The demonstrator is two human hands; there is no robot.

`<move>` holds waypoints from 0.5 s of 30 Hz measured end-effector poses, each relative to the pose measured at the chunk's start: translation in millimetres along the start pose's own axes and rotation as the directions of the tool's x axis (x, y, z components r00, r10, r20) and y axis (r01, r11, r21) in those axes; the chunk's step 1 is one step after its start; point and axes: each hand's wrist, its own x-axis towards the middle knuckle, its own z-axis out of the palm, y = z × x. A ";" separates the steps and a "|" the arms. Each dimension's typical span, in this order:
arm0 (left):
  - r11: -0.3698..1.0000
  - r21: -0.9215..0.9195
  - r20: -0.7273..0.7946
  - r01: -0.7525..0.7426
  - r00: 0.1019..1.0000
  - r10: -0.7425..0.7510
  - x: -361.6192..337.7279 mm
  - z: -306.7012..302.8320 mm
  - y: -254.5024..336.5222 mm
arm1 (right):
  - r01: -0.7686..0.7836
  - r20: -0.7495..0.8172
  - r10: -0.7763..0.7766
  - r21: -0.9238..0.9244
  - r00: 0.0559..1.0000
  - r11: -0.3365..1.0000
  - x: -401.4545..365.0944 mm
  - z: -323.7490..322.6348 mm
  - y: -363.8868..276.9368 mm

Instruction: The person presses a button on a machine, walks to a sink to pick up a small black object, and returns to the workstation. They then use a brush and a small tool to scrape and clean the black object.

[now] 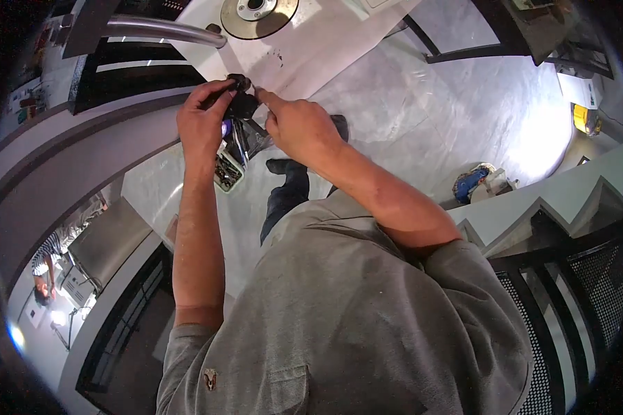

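A small dark part (pixel 239 83) is pinched between the thumb and fingers of my left hand (pixel 204 121), near the front edge of the white table (pixel 284 62). Close on its right is my right hand (pixel 301 128), its index finger stretched toward the part and the other fingers curled in. Whether my right hand grips anything is hidden. Below the part, between my hands, is a larger black object (pixel 244 106). A round metal disc (pixel 275 26) with a silver hub lies on the table beyond my hands.
A metal tube (pixel 163 28) reaches over the table's left side. Below my hands, a light green tray (pixel 228 181) holds small dark pieces. Blue and white items (pixel 474 183) sit at the right. A person (pixel 43 270) is at the far left.
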 end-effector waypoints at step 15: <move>0.974 0.147 0.124 -0.173 0.980 0.155 10.8 -14.4 -1.9 | 0.003 0.025 -0.003 0.016 1.000 1.000 8.2 -2.2 6.7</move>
